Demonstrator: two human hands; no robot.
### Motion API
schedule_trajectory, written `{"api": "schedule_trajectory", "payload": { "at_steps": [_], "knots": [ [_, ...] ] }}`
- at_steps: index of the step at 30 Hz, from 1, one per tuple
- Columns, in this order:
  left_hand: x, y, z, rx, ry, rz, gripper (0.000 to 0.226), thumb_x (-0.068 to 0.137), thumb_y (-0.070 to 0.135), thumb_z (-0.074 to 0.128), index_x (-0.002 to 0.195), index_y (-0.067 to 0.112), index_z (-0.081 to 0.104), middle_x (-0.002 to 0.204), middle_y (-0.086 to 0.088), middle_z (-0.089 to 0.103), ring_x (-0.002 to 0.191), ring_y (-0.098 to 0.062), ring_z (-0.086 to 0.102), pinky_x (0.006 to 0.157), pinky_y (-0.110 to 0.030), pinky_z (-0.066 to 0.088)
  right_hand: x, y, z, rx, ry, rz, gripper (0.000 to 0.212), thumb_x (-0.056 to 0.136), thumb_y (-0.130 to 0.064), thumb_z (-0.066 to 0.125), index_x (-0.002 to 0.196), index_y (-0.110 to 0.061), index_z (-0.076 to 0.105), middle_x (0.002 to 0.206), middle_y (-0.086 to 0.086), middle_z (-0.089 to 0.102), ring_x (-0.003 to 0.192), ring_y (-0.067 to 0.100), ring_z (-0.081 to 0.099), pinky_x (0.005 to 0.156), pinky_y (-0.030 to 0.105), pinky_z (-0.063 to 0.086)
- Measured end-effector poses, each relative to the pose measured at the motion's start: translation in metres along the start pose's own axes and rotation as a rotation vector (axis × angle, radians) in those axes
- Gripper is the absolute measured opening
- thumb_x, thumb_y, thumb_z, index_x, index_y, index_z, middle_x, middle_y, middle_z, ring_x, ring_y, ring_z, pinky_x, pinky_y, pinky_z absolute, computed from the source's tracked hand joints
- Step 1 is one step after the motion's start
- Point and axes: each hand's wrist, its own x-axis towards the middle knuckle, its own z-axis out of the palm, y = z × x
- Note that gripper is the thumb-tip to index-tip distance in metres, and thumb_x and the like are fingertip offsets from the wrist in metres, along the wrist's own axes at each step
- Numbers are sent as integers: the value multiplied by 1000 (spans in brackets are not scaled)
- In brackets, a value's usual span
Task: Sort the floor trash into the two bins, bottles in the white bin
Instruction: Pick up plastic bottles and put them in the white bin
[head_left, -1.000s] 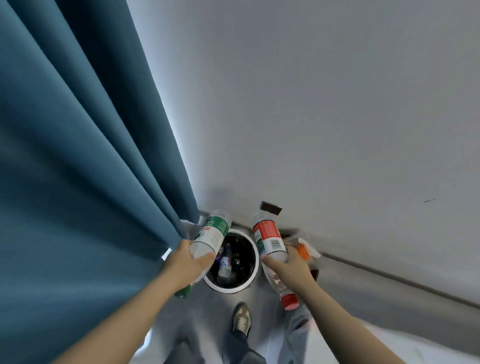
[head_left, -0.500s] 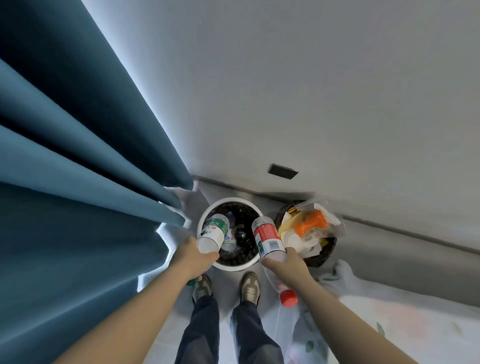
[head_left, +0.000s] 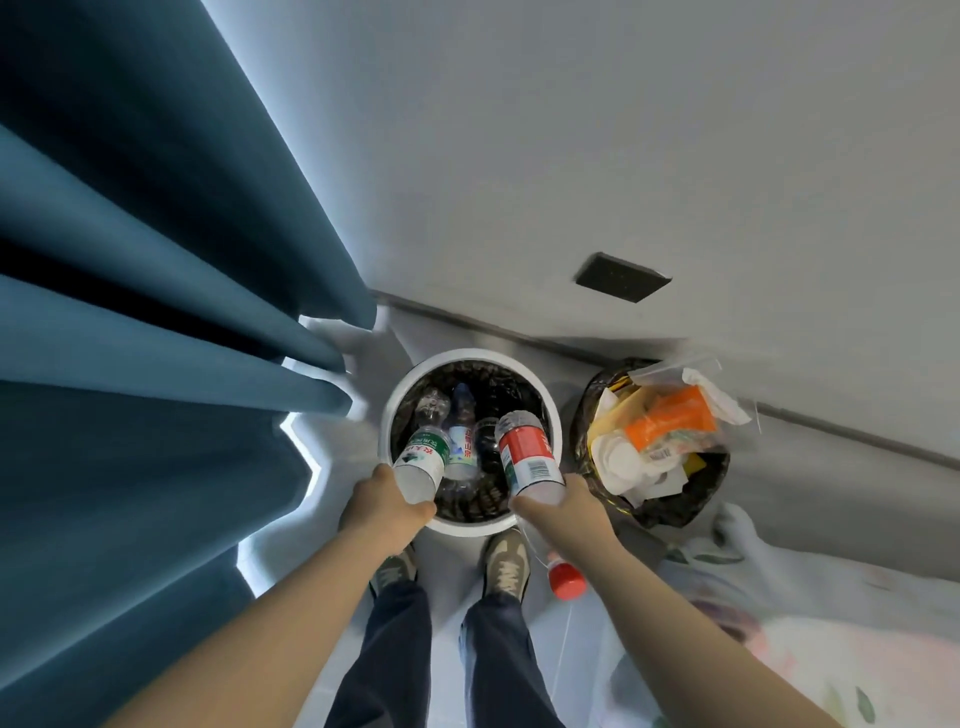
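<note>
The left hand (head_left: 387, 501) grips a green-label bottle (head_left: 422, 457) and the right hand (head_left: 558, 506) a red-label bottle (head_left: 530, 454), both tilted base-first over the white bin's (head_left: 470, 526) near rim. Let each slide forward into the opening, keeping the red one clear of the dark bin (head_left: 675, 512) on the right.

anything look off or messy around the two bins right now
Only the dark bin: its trash is heaped above the rim, with an orange packet and clear plastic jutting out on top. The white bin shows only bottles.
</note>
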Motion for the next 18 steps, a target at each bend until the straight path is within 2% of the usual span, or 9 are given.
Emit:
{"api": "schedule_trajectory", "payload": {
  "at_steps": [3, 6, 12, 18],
  "knots": [
    [23, -5, 12, 17, 11, -3, 63, 73, 39, 68, 123, 11, 41, 119, -13, 51, 99, -32, 59, 79, -42, 58, 22, -2, 15, -8, -8, 9, 58, 77, -40, 70, 120, -13, 40, 105, 7, 56, 93, 26, 60, 78, 37, 51],
    [42, -8, 21, 95, 49, 17, 59, 80, 34, 65, 126, 8, 41, 122, -16, 49, 103, -34, 58, 79, -34, 52, 41, -7, 28, -43, -13, -3, 55, 77, -40, 70, 115, -14, 40, 102, 6, 55, 90, 26, 59, 73, 34, 49],
    [60, -6, 31, 48, 132, 70, 42, 83, 20, 63, 119, 4, 48, 118, -18, 47, 99, -36, 58, 83, -37, 50, 65, -24, 44, -107, 2, -26, 61, 76, -44, 72, 117, -12, 41, 102, 6, 56, 89, 26, 58, 72, 34, 46],
    [61, -13, 29, 37, 118, 85, 41, 82, 24, 63, 116, 6, 51, 113, -15, 52, 95, -32, 58, 77, -34, 48, 79, -41, 52, -144, -13, -59, 61, 78, -35, 70, 122, -10, 37, 112, 10, 55, 93, 28, 57, 70, 34, 46]
  ]
}}
